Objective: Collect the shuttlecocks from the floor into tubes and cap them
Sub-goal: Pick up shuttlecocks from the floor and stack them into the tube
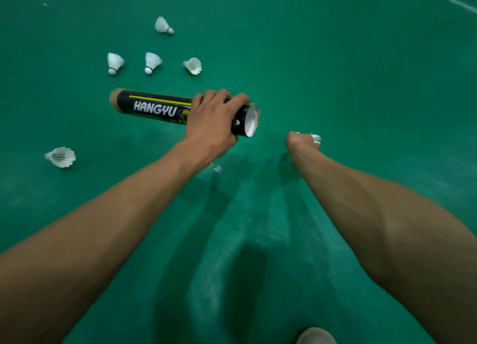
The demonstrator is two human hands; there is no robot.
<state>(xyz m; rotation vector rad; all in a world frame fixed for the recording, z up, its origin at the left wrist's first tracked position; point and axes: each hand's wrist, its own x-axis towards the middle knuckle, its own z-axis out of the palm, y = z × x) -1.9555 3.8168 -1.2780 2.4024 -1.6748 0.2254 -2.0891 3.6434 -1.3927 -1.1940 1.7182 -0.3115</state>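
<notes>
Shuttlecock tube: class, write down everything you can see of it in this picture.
The shuttlecock tube is a long cylinder, cardboard by its look, black with white HANGYU lettering and yellow-green stripes. One end is plain tan; the other, open, shows white feathers inside. It lies nearly level over the green floor. The left hand grips it from above near the open end.

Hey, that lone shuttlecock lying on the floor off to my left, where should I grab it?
The shuttlecock lies on its side, cork pointing left and feather skirt flaring right. It is probably best to come down from above at its left end and pinch the narrow cork base between thumb and finger, sparing the fragile feathers.
</notes>
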